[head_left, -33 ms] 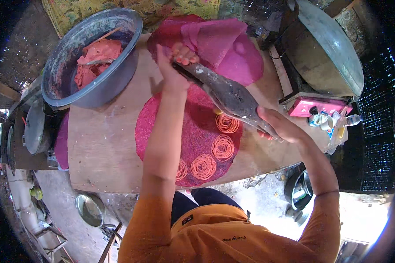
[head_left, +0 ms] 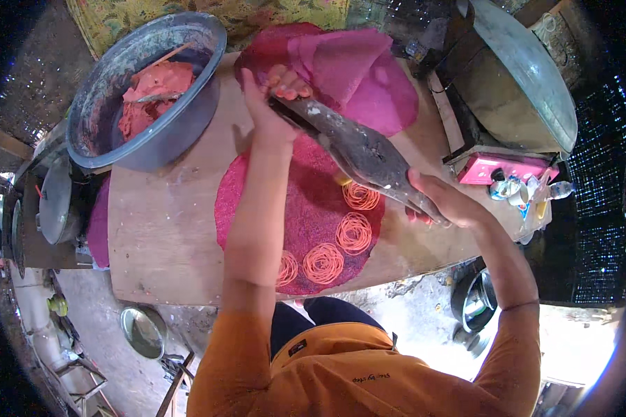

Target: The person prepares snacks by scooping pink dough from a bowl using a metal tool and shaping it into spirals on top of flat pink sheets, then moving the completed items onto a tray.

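A dark, worn wooden dough press (head_left: 368, 153) slants over the table, held at both ends. My left hand (head_left: 277, 101) is closed round its upper-left end; my right hand (head_left: 444, 198) wraps the lower-right end. Under it lies a round magenta mat (head_left: 313, 215). Along the mat's right and near edge sit several coiled nests of pink-orange dough strands, including one beside the press (head_left: 360, 197) and one near the front (head_left: 323, 263). A small yellowish part (head_left: 342, 179) shows under the press. My left forearm partly covers the leftmost nest (head_left: 287, 268).
A big grey-blue basin (head_left: 212, 76) at the far left holds pink dough (head_left: 161, 80) and a stick. More pink mats (head_left: 355, 62) lie at the table's far side. On the right are a large metal pan (head_left: 528, 83), a pink box (head_left: 494, 170) and a plastic bottle (head_left: 560, 190).
My left hand and the press end in it have shifted very slightly left. The nests on the mat look the same.
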`<action>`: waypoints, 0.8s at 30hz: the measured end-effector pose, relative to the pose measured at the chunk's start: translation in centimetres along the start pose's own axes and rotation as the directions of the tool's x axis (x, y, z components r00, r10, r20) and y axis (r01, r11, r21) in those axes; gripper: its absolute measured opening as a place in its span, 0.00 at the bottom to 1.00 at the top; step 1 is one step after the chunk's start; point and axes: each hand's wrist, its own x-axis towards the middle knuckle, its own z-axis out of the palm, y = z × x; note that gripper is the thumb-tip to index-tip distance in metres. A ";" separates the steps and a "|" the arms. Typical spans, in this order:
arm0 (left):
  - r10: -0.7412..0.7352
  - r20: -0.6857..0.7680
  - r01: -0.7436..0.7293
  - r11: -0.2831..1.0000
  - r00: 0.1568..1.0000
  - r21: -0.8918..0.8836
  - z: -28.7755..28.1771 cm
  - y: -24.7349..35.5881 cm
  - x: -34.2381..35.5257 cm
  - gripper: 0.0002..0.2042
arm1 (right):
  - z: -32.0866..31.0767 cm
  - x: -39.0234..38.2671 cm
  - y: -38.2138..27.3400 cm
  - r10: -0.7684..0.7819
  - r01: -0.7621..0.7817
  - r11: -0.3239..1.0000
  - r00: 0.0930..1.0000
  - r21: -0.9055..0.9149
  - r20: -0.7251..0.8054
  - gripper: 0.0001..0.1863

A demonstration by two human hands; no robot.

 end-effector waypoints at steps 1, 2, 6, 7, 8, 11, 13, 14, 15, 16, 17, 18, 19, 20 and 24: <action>-0.021 -0.018 0.020 0.999 1.000 -0.047 1.2 0.7 -0.6 0.27 | 0.3 -0.6 -0.8 0.049 -0.057 0.995 0.994 0.085 0.097 0.35; -0.041 0.121 0.054 0.994 0.992 -0.099 0.0 1.7 -1.2 0.27 | 0.9 -0.5 -1.0 0.039 -0.047 0.996 0.994 0.079 0.103 0.35; 0.100 -0.220 -0.102 0.995 0.970 0.004 -3.6 1.2 -3.8 0.28 | 2.2 0.4 -1.0 0.179 -0.179 0.984 0.975 -0.014 0.129 0.39; 0.104 -0.218 -0.106 0.994 0.970 0.003 -3.7 1.5 -3.6 0.28 | 2.2 0.7 -1.2 0.214 -0.206 0.976 0.970 -0.075 0.119 0.40; 0.119 -0.259 -0.127 0.992 0.958 -0.015 -3.7 1.9 -3.6 0.28 | 2.4 1.1 -1.3 0.217 -0.208 0.975 0.968 -0.082 0.123 0.40; 0.126 -0.280 -0.138 0.990 0.952 -0.024 -3.1 3.8 -4.0 0.28 | 3.4 1.7 -1.9 0.118 -0.107 0.982 0.991 -0.158 0.061 0.40; 0.127 -0.257 -0.132 0.991 0.958 -0.004 -2.0 4.7 -4.5 0.28 | 4.2 1.0 -3.4 0.119 -0.114 0.985 0.992 -0.133 0.034 0.41; 0.147 -0.239 -0.152 0.988 0.960 -0.004 -1.8 4.6 -5.2 0.27 | 4.2 0.4 -3.8 0.118 -0.111 0.985 0.992 -0.133 0.039 0.41; 0.166 -0.222 -0.171 0.985 0.961 -0.003 -1.6 4.4 -5.7 0.26 | 4.0 -0.2 -4.0 0.143 -0.131 0.978 0.988 -0.161 0.063 0.41; 0.168 -0.225 -0.172 0.985 0.960 0.000 -1.5 3.9 -6.0 0.26 | 3.7 -0.7 -4.2 0.169 -0.150 0.971 0.982 -0.188 0.085 0.41; 0.165 -0.283 -0.177 0.984 0.945 -0.020 -1.4 3.2 -6.4 0.26 | 3.4 -1.3 -4.5 0.168 -0.148 0.970 0.982 -0.191 0.090 0.41; 0.159 -0.341 -0.183 0.982 0.927 -0.039 -1.2 2.6 -6.5 0.25 | 3.2 -1.7 -4.8 0.185 -0.172 0.962 0.982 -0.211 0.043 0.40; 0.163 -0.343 -0.187 0.982 0.925 -0.038 -1.2 2.4 -6.4 0.25 | 3.0 -2.0 -4.9 0.200 -0.195 0.954 0.980 -0.229 -0.003 0.39; 0.158 -0.340 -0.185 0.981 0.927 -0.049 -1.1 2.0 -6.1 0.25 | 2.8 -1.9 -4.9 0.195 -0.201 0.946 0.980 -0.253 -0.049 0.38; 0.179 -0.280 -0.195 0.980 0.943 -0.034 -1.0 3.6 -4.4 0.24 | 3.6 -0.4 -5.0 0.123 -0.136 0.957 0.990 -0.255 -0.068 0.37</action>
